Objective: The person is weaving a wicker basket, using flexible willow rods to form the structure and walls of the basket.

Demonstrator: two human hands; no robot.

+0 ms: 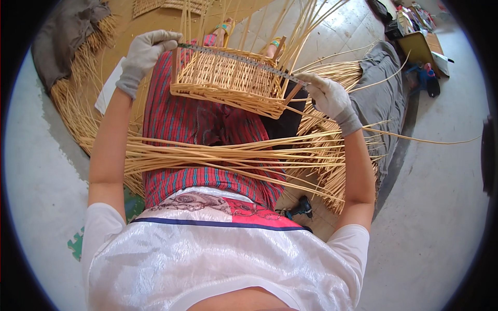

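A half-woven wicker basket (228, 76) rests by my knees, tilted, with long upright stakes (249, 31) rising from its far side. Across its top edge stretches a thin grey measuring tape (236, 57), pulled nearly straight. My left hand (147, 56), in a white knit glove, pinches one end at the basket's left corner. At the right corner my right hand (328, 94), gloved too, grips the other end; the glove hides whether a tape case is in the palm. Over my lap lies a loose bundle of wicker rods (218, 155).
More rods (327, 176) are heaped at the right under a grey cloth (381, 78); another heap (78, 111) lies left beneath dark cloth (65, 36). A cordless drill (300, 208) sits on the floor by my right hip. Boxes and tools (420, 46) stand at the far right.
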